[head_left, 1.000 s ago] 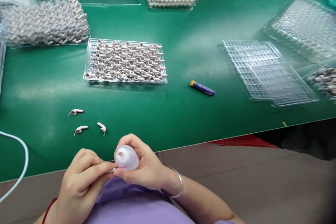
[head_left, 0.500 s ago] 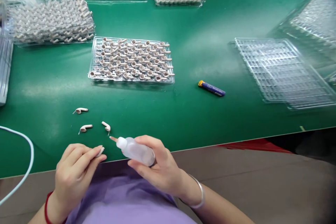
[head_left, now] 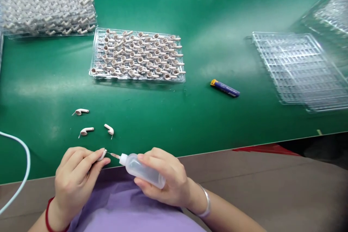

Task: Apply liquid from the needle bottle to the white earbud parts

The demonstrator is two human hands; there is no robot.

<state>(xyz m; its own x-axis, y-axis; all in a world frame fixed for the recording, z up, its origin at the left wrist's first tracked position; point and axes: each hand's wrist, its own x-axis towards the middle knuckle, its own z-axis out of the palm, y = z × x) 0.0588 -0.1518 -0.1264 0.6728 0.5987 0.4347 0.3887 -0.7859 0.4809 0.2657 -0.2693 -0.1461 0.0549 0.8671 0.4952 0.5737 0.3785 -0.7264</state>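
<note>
Between the thumb and fingers of my left hand [head_left: 77, 174] is a white earbud shell [head_left: 102, 155], mostly covered by the fingertips. My right hand [head_left: 170, 177] is wrapped round a translucent squeeze bottle [head_left: 144, 169] with a white cap, tilted so that its thin needle tip [head_left: 115, 156] points left. The needle's end is at or very near the held shell; whether it touches, I cannot tell. Just beyond my left hand lie three loose shells: an upper one [head_left: 81, 111], a lower one [head_left: 86, 131] and a right one [head_left: 109, 129], each with a thin strand sticking out.
A clear tray [head_left: 136, 79] of earbud shells lies mid-table, with a fuller stack [head_left: 49, 7] behind it at left. To the right are a blue tube with a yellow end [head_left: 225, 88] and clear trays [head_left: 299, 69]. A pale cable [head_left: 25, 174] curves in at left.
My right hand has brought the bottle down, so its needle now meets or nearly meets the shell in my left hand. The view has shifted slightly; the loose shells stay put.
</note>
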